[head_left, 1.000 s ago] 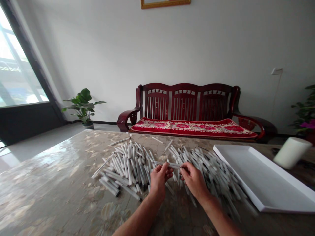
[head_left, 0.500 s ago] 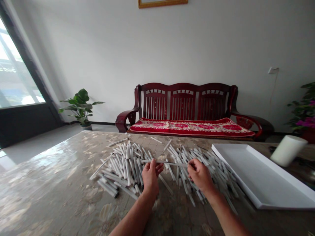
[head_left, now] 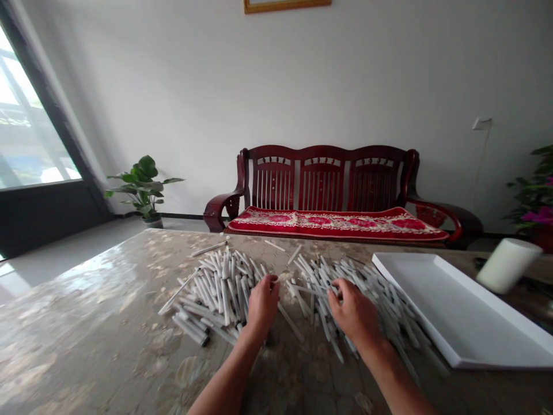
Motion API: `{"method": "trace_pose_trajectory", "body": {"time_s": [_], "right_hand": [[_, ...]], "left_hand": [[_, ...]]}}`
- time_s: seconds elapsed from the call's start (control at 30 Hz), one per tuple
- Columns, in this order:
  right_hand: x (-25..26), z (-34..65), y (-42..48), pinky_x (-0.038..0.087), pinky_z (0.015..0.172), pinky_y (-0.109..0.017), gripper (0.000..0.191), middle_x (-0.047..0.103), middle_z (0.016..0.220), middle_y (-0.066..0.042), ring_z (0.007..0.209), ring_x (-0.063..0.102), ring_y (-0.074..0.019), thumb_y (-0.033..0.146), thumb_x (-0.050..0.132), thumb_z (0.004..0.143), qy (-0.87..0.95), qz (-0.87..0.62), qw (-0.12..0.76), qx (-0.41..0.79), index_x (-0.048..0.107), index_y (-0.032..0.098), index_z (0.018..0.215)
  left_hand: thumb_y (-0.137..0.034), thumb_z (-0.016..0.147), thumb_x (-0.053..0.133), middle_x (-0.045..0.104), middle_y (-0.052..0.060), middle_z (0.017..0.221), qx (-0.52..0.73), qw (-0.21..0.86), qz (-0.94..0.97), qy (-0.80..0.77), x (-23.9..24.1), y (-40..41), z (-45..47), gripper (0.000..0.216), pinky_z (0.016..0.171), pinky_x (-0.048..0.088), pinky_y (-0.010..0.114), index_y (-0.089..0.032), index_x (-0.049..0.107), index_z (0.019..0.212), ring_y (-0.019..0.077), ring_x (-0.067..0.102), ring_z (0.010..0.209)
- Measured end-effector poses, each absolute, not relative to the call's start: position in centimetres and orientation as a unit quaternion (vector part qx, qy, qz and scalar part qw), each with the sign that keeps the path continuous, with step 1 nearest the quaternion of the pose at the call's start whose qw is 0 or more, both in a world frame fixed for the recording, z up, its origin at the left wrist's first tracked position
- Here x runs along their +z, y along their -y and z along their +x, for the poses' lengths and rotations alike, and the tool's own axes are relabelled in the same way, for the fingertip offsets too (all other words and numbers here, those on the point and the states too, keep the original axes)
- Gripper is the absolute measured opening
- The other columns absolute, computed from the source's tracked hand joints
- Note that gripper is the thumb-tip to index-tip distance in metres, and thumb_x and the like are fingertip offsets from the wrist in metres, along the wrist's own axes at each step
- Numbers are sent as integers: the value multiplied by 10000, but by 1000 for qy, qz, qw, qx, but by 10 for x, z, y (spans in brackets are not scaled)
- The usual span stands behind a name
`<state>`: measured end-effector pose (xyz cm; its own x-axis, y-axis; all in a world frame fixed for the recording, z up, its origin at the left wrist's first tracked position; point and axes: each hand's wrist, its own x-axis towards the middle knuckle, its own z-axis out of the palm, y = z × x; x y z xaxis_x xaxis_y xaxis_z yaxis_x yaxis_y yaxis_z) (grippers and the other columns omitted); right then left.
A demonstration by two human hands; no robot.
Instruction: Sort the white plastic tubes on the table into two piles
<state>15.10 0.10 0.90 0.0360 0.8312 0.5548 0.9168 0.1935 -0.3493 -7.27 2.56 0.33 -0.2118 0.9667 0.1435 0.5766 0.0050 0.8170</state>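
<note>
White plastic tubes (head_left: 224, 282), slim and round, lay in loose heaps on the glossy, stone-patterned table (head_left: 86, 323). The left hand (head_left: 261, 304) lay palm down on the left heap, fingers curled; whether it held a tube could not be told. The right hand (head_left: 355, 311) pinched narrowly one thin stick (head_left: 309, 290), which pointed left from its fingertips. A flat white tray (head_left: 453, 311) lay near on the right.

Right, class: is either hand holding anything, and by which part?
The right hand seems to pinch a thin white rod by its right end; the left hand rests on the tube pile, grip hidden.
</note>
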Motion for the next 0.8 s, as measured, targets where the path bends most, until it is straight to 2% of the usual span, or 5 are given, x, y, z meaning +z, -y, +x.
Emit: {"method": "trace_pose_trajectory", "body": {"time_s": [0.13,0.3,0.37,0.63,0.8], "right_hand": [[15,131,11,457,768,-286,210,710,947,-51,884,649,-197,165,492,888,741,-586,324,-50,683,234,940],[8,93,26,358,1079,-394,236,627,1289,-6,1245,496,-237,247,685,815,850,-441,287,13,723,310,1039],[2,87,26,306,1131,-425,238,605,1334,-4,1315,437,-249,292,720,795,868,-426,257,15,730,297,1033],[-3,105,13,398,1017,-400,141,702,1036,-49,1105,552,-248,140,665,810,819,-509,261,-38,739,249,860],[0,110,12,405,999,-380,147,708,1012,-33,1072,557,-233,140,657,813,805,-504,311,-38,739,259,839]], "left_hand": [[-199,882,516,698,121,1069,244,54,656,-712,9,-24,-88,270,828,437,338,-186,683,1094,265,628,997],[-275,924,456,691,112,1037,145,1,699,-700,8,-22,-83,289,856,413,373,-229,719,1035,278,607,989],[-293,936,434,688,108,1030,136,-5,699,-702,9,-22,-80,300,848,408,374,-226,720,996,276,606,984],[-294,898,490,708,109,975,141,-18,698,-702,11,-23,-80,219,840,391,390,-203,690,889,295,613,977],[-231,859,512,731,97,1001,137,5,687,-714,13,-25,-80,196,871,381,372,-216,664,983,275,623,1005]]}}
